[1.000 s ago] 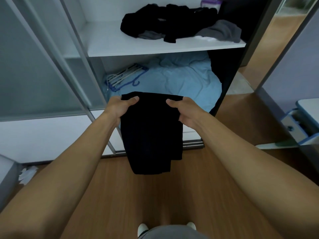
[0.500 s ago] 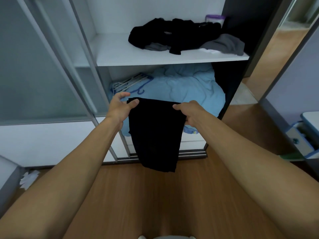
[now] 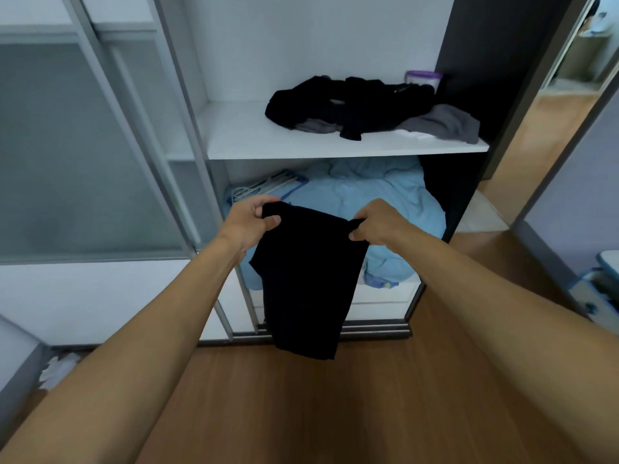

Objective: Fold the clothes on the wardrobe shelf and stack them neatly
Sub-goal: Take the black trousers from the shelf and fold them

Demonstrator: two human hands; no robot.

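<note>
Over the wooden floor (image 3: 301, 413), just in front of the open wardrobe, a black garment (image 3: 308, 279) is hanging from both hands, its lower edge dangling free above the boards. The left grip (image 3: 249, 222) is pinching the garment's top left corner between thumb and curled fingers, and the right grip (image 3: 375, 222) is pinching the top right corner the same way, with the upper edge running between them. Behind the garment, a blue quilt (image 3: 368, 202) is filling the lower compartment, with hangers (image 3: 264, 185) lying at its left. Above that, the white shelf (image 3: 241, 135) is carrying a loose pile of black clothes (image 3: 351, 105) on its right half. A grey garment (image 3: 445, 123) is lying against the pile's right end, and a jar with a purple lid (image 3: 422, 78) is standing behind them.
</note>
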